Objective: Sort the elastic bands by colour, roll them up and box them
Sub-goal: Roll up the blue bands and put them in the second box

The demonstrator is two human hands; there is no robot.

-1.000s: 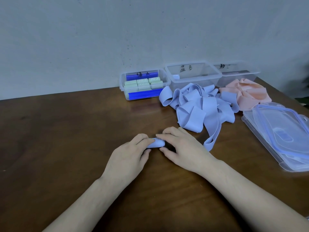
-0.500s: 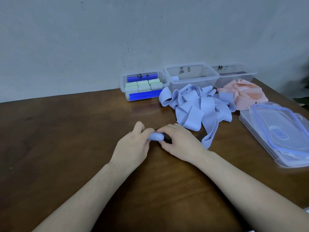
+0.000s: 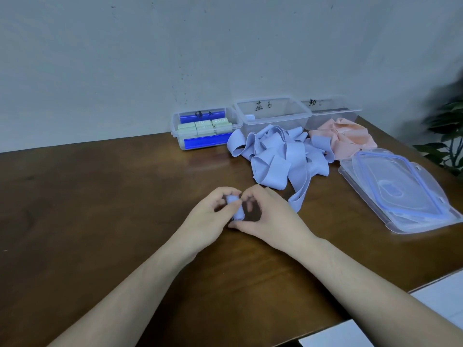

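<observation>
a: where is the blue roll [image 3: 235,209]?

b: it is between the two hands, just above the brown table [image 3: 100,209]. the left hand [image 3: 210,219] pinches it with curled fingers. the right hand [image 3: 270,216] is curled around its other side, but it is blurry, so i cannot tell how tight it holds.

a: how will it feel?

b: i think soft, light and stretchy. it could spring open, so hold it around the middle and squeeze a little.

a: how many boxes?

b: three clear boxes by the wall. the left box [image 3: 206,128] has green rolls [image 3: 203,126], about six, hard to count. the middle box [image 3: 273,113] has one small roll, i think. the right box [image 3: 333,111] looks empty.

a: and the loose bands?

b: one blue pile [image 3: 278,154] and one pink pile [image 3: 343,139], too tangled to count. the lids [image 3: 398,186] are stacked on the right, at least two.
</observation>
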